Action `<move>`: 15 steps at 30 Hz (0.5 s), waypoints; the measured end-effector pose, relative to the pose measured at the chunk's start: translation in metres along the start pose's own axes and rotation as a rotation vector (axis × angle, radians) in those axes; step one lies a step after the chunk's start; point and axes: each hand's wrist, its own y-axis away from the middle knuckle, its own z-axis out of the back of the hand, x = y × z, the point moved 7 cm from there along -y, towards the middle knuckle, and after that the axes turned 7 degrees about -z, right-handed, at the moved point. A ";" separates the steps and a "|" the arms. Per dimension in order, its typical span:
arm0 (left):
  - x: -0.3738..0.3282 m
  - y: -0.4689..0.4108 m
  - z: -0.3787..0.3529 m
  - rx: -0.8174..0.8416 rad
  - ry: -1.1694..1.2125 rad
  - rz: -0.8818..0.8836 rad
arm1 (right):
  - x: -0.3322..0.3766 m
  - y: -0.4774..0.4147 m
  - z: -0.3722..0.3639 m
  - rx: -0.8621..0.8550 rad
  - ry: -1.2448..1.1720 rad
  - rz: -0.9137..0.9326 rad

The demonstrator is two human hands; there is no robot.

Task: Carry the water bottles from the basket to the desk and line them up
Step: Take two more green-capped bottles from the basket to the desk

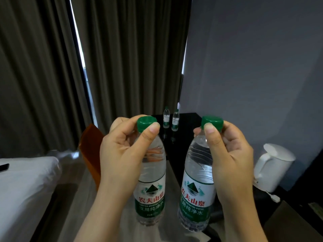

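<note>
Water bottles, one hanging by its green cap from the left hand's [120, 151] pinching grip, the other [197, 182] likewise from the right hand [230, 154], are travelling toward the dark desk [188, 119], where two bottles [171, 119] are already standing side by side

Two clear plastic water bottles hung upright in mid-air, side by side and apart, each pinched at its green screw cap. The left bottle [151, 186] and the right bottle [197, 187] looked alike: full of water, ribbed shoulders, white-and-green label with a mountain emblem and red characters. Caps on and closed.

Farther off, two more bottles of the same kind stood upright on the dark glossy desk [190, 119], near its far edge: rear-left bottle [166, 117] and rear-right bottle [175, 120], close together, not touching, their reflections visible in the desktop.
</note>
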 end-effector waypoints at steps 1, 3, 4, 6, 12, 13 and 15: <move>0.012 -0.008 -0.003 0.000 -0.004 0.002 | -0.009 -0.010 -0.004 -0.001 0.003 -0.001; 0.034 -0.026 -0.008 0.005 -0.008 0.013 | -0.026 -0.029 -0.013 -0.005 0.012 -0.008; 0.047 -0.035 -0.010 0.007 -0.004 0.021 | -0.036 -0.039 -0.018 -0.010 0.018 -0.013; 0.074 -0.059 -0.014 0.008 0.009 0.025 | -0.056 -0.064 -0.032 -0.022 0.031 -0.023; 0.139 -0.148 -0.018 0.008 0.064 0.029 | -0.096 -0.151 -0.086 -0.065 0.076 -0.012; 0.149 -0.165 -0.018 0.014 0.066 0.022 | -0.101 -0.166 -0.096 -0.065 0.075 -0.004; 0.169 -0.193 -0.019 0.028 0.064 0.010 | -0.111 -0.192 -0.112 -0.080 0.080 0.010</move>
